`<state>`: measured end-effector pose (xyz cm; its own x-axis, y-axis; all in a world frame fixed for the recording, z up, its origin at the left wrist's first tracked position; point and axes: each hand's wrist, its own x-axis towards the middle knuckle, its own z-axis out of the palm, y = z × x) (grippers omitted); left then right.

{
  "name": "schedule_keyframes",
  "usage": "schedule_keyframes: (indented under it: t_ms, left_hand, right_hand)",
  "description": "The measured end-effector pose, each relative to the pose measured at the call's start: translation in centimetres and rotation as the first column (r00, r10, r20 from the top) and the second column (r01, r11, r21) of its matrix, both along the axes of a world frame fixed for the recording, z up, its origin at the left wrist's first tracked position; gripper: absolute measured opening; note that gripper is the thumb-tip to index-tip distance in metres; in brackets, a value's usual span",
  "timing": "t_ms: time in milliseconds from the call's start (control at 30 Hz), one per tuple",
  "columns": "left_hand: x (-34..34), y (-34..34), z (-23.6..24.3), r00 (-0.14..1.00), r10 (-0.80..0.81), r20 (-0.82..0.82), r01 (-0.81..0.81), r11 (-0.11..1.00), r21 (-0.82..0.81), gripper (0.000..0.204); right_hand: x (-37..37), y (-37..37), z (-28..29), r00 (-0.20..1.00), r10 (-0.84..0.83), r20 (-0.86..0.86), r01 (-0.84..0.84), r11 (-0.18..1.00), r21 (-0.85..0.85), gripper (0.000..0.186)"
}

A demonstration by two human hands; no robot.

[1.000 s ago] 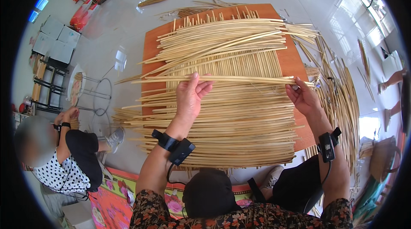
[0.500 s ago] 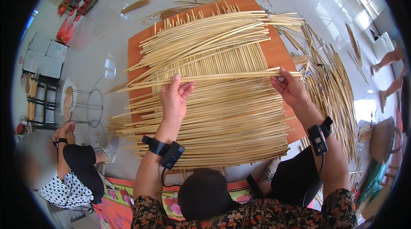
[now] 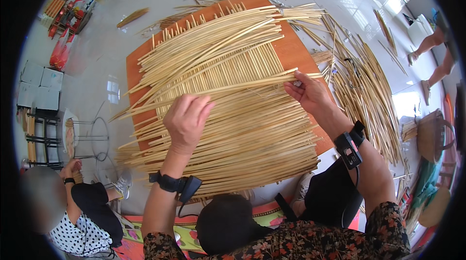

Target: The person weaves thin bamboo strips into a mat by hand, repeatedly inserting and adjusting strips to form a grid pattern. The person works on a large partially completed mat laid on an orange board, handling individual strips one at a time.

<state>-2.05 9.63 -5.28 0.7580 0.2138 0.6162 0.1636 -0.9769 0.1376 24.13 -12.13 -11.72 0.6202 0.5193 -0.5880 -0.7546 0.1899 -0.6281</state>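
Pale, peeled straw-like stalks lie crosswise over a layer of parallel stalks (image 3: 252,63) on a reddish-brown board (image 3: 303,56). Across the middle run a few long stalks (image 3: 233,85), whose right ends my right hand (image 3: 310,94) pinches between thumb and fingers. A thin, pale thread (image 3: 259,94) loops loosely beside that hand. My left hand (image 3: 187,119) hovers over the left part of the stalks, its fingers curled and drawn together. Whatever it may hold is too small or hidden to make out. Near me spreads a wide row of stalks (image 3: 238,143).
A heap of loose stalks (image 3: 369,100) covers the floor on the right, with a basket (image 3: 432,136) beyond it. At left, a person in a dotted top (image 3: 80,231) sits near a wire stand (image 3: 99,136). Another person's legs (image 3: 432,56) show at far right.
My left hand has let go of the long stalks and curled its fingers, coming a little nearer to me. My right hand stays at their right ends. The whole view has shifted slightly.
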Motion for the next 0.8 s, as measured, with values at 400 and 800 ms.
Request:
schedule_keyframes:
  t_ms: [400, 800]
  left_hand:
    - [6.4, -0.1, -1.5, 0.932, -0.267, -0.244, 0.292, 0.954, 0.072, 0.036]
    - [9.1, -1.2, -4.6, 0.925, -0.323, -0.201, 0.307, 0.945, -0.109, 0.033]
  right_hand:
    - [-1.4, 1.2, 0.3, 0.997, -0.014, -0.075, 0.013, 1.0, -0.01, 0.019]
    - [-4.1, 2.7, 0.9, 0.999, 0.034, 0.005, -0.034, 0.999, -0.02, 0.022]
